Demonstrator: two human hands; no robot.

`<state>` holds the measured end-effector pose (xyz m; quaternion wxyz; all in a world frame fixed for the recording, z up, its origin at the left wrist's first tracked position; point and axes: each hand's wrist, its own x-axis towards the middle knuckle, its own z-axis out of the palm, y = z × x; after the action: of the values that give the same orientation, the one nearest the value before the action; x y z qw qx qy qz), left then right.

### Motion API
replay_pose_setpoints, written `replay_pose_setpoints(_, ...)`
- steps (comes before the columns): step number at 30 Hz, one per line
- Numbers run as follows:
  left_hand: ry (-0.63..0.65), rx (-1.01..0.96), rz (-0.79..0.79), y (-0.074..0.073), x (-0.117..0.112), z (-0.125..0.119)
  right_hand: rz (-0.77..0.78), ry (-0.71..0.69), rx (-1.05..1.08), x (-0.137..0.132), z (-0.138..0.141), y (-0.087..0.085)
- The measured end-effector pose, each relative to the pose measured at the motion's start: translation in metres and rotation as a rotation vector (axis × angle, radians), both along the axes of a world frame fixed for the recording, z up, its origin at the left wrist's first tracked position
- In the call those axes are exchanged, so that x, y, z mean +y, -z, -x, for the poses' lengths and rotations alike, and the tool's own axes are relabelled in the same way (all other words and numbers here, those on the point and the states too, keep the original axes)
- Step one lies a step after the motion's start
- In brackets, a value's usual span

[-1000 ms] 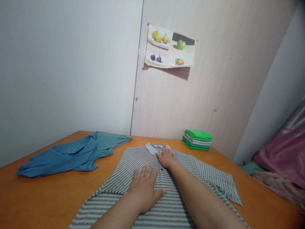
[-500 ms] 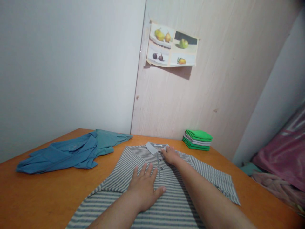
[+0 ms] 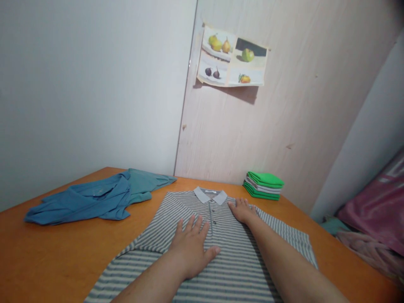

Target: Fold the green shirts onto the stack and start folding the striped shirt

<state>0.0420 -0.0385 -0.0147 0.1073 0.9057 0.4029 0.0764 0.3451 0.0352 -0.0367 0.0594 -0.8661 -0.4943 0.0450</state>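
Note:
A grey-and-cream striped polo shirt [image 3: 227,261] lies spread face up, its light grey collar [image 3: 202,195] toward the wall and its buttoned placket running down the middle. My left hand [image 3: 191,248] rests flat on the chest, left of the placket, fingers spread. Farther up, my right hand [image 3: 243,210] lies on the shoulder just right of the collar, its fingers stretched out and holding nothing. My right forearm covers part of the shirt's right side. The shirt's lower end runs out of view.
The orange table [image 3: 57,261] meets the wall. At the left lies a rumpled blue garment [image 3: 91,198] beside a teal one [image 3: 142,183]. A folded stack of green and grey clothes [image 3: 263,185] sits at the back right. Pink fabric [image 3: 375,206] is beyond the right edge.
My right hand has moved off the collar's right point, to the right onto the shoulder, so both collar points show. My left hand stays in place on the chest.

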Motion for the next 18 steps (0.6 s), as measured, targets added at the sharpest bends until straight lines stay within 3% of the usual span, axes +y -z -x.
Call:
replay_pose_setpoints(12, 0.003, -0.003, -0.009, 0.005, 0.0, 0.001, -0.057, 0.012, 0.002, -0.007, -0.012, 0.003)
replay_pose_setpoints(18, 0.0, 0.023, -0.016, 0.002, 0.002, 0.0, -0.137, 0.006, 0.014, -0.02, -0.04, -0.021)
